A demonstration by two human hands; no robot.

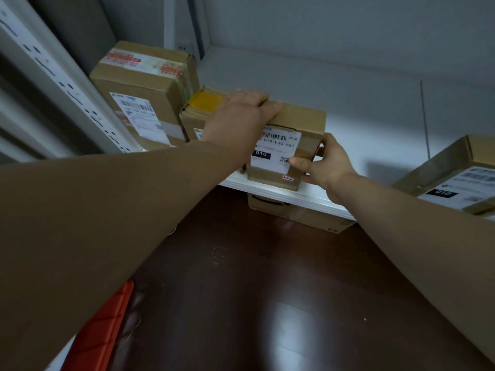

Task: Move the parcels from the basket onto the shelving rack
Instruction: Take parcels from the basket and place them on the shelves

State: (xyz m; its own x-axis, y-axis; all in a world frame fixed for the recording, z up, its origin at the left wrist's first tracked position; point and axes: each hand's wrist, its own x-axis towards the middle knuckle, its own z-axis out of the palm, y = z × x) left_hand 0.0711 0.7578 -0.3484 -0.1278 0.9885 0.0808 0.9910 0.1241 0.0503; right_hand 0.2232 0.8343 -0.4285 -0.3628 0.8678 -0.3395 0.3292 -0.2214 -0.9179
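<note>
A brown cardboard parcel with a white barcode label stands on the white shelf of the rack, its front at the shelf's edge. My left hand lies over its top left edge, fingers curled over the top. My right hand grips its lower right corner, thumb on the label and fingers round the side. A taller taped parcel stands to the left on the same shelf. Another labelled parcel sits at the right edge. The orange-red basket shows at the bottom left on the floor.
A grey perforated rack upright runs diagonally at the left. Under the shelf a cardboard box sits on a lower level. Dark wooden floor fills the foreground. A grey wall closes the shelf behind.
</note>
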